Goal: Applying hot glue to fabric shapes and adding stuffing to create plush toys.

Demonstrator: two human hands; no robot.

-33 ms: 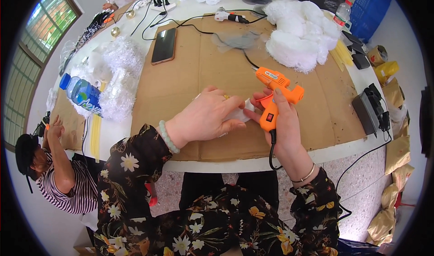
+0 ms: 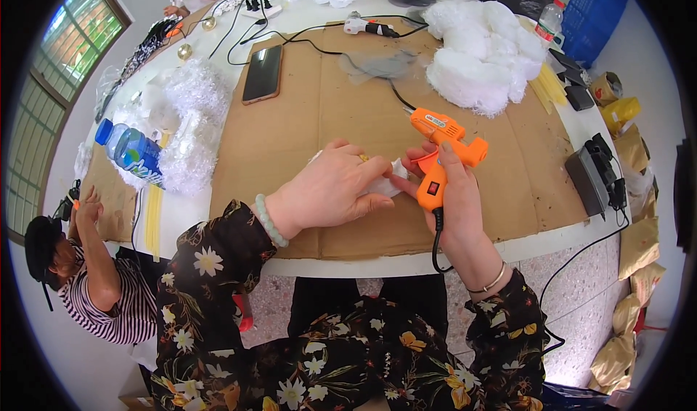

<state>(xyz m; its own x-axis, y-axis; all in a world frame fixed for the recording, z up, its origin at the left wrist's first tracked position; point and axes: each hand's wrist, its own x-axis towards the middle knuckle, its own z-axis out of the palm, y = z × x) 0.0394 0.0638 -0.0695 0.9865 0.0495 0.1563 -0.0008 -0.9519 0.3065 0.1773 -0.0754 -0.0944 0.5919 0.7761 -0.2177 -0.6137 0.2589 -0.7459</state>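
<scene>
An orange hot glue gun [image 2: 438, 125] with a black cord rests in my right hand [image 2: 462, 206], my thumb over its grip and its nozzle pointing up and away to the left. The other right fingertips reach toward a small, thin white piece [image 2: 396, 178]. My left hand [image 2: 328, 186] is closed on that piece from the other side, palm down over the brown cardboard [image 2: 290, 135]. Much of the white piece is hidden beneath the left fingers, so its shape cannot be made out.
White fluffy material lies in a left heap [image 2: 194, 120] and a right heap [image 2: 479, 59]. A blue-labelled bottle [image 2: 131, 149], a phone [image 2: 262, 74], a second glue gun [image 2: 370, 27] and black cords surround the cardboard. A co-worker [image 2: 102, 295] sits at the left.
</scene>
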